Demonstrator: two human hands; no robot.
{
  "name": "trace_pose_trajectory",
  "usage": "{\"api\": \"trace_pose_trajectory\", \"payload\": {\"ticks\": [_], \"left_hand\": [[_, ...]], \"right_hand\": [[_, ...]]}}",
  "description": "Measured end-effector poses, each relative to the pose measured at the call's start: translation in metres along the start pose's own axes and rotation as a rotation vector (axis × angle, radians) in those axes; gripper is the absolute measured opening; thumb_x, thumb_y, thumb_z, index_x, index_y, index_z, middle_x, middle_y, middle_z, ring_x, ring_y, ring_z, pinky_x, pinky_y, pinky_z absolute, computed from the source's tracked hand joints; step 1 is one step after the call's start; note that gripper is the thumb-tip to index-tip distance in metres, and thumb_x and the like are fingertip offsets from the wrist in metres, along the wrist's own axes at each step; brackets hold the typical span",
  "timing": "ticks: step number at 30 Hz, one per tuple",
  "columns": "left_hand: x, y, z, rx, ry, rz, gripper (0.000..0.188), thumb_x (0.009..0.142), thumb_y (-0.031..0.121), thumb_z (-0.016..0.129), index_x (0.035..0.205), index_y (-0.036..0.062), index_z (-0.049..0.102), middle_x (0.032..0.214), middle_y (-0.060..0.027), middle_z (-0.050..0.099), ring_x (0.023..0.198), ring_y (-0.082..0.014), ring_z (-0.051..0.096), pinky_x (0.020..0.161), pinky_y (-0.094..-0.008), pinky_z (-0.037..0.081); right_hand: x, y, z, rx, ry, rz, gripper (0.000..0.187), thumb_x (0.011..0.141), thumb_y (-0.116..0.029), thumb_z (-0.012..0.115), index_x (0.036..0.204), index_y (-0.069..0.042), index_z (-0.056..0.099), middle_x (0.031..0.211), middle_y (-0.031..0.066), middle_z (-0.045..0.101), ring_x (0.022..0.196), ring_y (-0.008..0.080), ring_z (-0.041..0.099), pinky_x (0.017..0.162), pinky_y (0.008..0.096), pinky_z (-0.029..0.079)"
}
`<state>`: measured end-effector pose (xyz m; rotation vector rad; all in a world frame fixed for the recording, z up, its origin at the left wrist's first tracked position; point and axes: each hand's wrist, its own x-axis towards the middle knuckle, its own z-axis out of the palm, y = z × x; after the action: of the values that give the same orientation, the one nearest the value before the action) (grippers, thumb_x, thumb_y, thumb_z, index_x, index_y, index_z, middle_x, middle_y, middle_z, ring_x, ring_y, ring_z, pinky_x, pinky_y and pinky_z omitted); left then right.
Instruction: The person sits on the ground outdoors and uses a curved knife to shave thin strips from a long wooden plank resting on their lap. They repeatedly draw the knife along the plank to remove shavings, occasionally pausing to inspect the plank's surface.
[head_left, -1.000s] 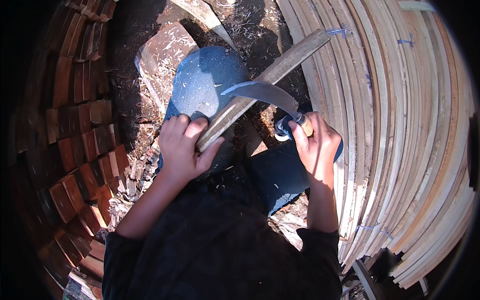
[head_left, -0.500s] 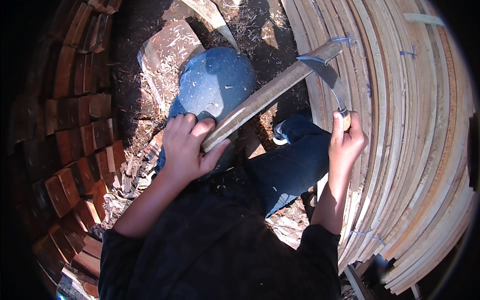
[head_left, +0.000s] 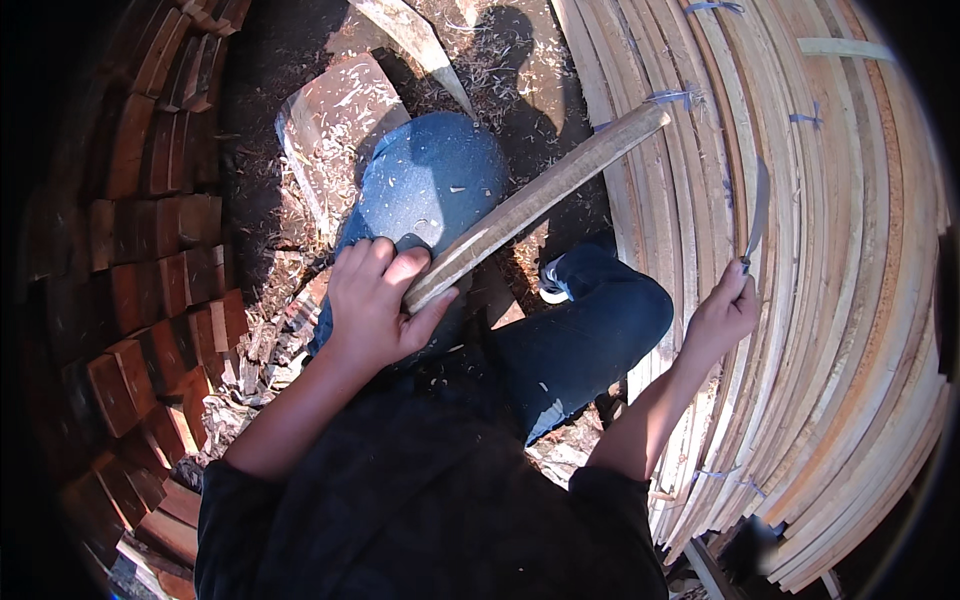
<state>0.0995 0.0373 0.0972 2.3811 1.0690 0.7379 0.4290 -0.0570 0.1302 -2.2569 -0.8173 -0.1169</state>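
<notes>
My left hand (head_left: pixel 375 305) is closed around the near end of a roughly squared wooden stick (head_left: pixel 545 200). The stick slants up to the right from beside my raised knee (head_left: pixel 440 165), and its far end reaches over a stack of long wooden strips. On the right, my right hand (head_left: pixel 722 312) grips the handle of a curved-bladed knife (head_left: pixel 760 210). The handle is mostly hidden in the fist. The blade points away from me, seen nearly edge-on above the strips and apart from the stick.
Long pale wooden strips (head_left: pixel 800 330), tied with blue bands, fill the right side. At the left stands a stack of reddish-brown wood blocks (head_left: pixel 130 290). A flat board (head_left: pixel 345 110) sprinkled with shavings lies ahead, with a pointed wood offcut (head_left: pixel 425 45) beyond it.
The right hand has swung right and slightly toward me, taking the knife blade off the stick's far end. The left hand and stick have barely moved.
</notes>
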Motion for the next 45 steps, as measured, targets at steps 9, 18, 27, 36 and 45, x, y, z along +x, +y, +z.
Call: {"api": "trace_pose_trajectory", "payload": {"ticks": [9, 18, 27, 36, 45], "left_hand": [[0.003, 0.002, 0.000, -0.005, 0.011, -0.001, 0.035, 0.068, 0.022, 0.075, 0.090, 0.0041, 0.054, 0.076, -0.0114, 0.049, 0.063, -0.0290, 0.047, 0.057, -0.0385, 0.036], [0.004, 0.002, -0.001, -0.009, 0.016, -0.002, 0.035, 0.067, 0.022, 0.075, 0.089, 0.0054, 0.053, 0.077, -0.0113, 0.049, 0.065, -0.0291, 0.048, 0.058, -0.0389, 0.036], [0.001, 0.002, 0.001, 0.008, -0.010, -0.004, 0.035, 0.069, 0.023, 0.074, 0.089, 0.0053, 0.051, 0.072, -0.0101, 0.046, 0.062, -0.0280, 0.045, 0.056, -0.0386, 0.033], [0.003, 0.007, 0.001, 0.018, 0.038, -0.006, 0.035, 0.067, 0.020, 0.075, 0.089, 0.0049, 0.053, 0.077, -0.0113, 0.049, 0.066, -0.0299, 0.049, 0.058, -0.0392, 0.036], [0.002, 0.006, 0.004, 0.058, 0.008, -0.037, 0.032, 0.069, 0.033, 0.073, 0.084, 0.0088, 0.059, 0.073, -0.0075, 0.046, 0.066, -0.0258, 0.048, 0.059, -0.0368, 0.036]], "right_hand": [[-0.030, -0.043, 0.037, -0.022, -0.227, -0.223, 0.028, 0.077, -0.028, 0.076, 0.079, -0.005, 0.061, 0.059, 0.0148, 0.057, 0.052, 0.0319, 0.059, 0.048, 0.0338, 0.044], [0.095, 0.070, -0.034, -0.119, 0.372, 0.272, 0.053, 0.093, -0.041, 0.053, 0.069, 0.006, 0.057, 0.051, 0.0046, 0.040, 0.050, 0.0152, 0.035, 0.050, 0.0350, 0.030], [-0.046, -0.007, 0.010, 0.241, -0.330, 0.061, 0.030, 0.086, -0.025, 0.066, 0.074, -0.001, 0.056, 0.055, 0.0006, 0.043, 0.054, 0.0071, 0.040, 0.049, 0.0241, 0.032], [-0.033, -0.053, 0.024, -0.078, -0.301, -0.273, 0.036, 0.074, -0.034, 0.077, 0.067, -0.007, 0.053, 0.056, 0.0087, 0.055, 0.049, 0.0291, 0.058, 0.043, 0.0348, 0.043], [-0.016, -0.041, 0.012, -0.266, -0.143, -0.453, 0.037, 0.074, -0.045, 0.073, 0.071, -0.010, 0.058, 0.058, 0.0091, 0.057, 0.050, 0.0287, 0.057, 0.045, 0.0361, 0.043]]}}
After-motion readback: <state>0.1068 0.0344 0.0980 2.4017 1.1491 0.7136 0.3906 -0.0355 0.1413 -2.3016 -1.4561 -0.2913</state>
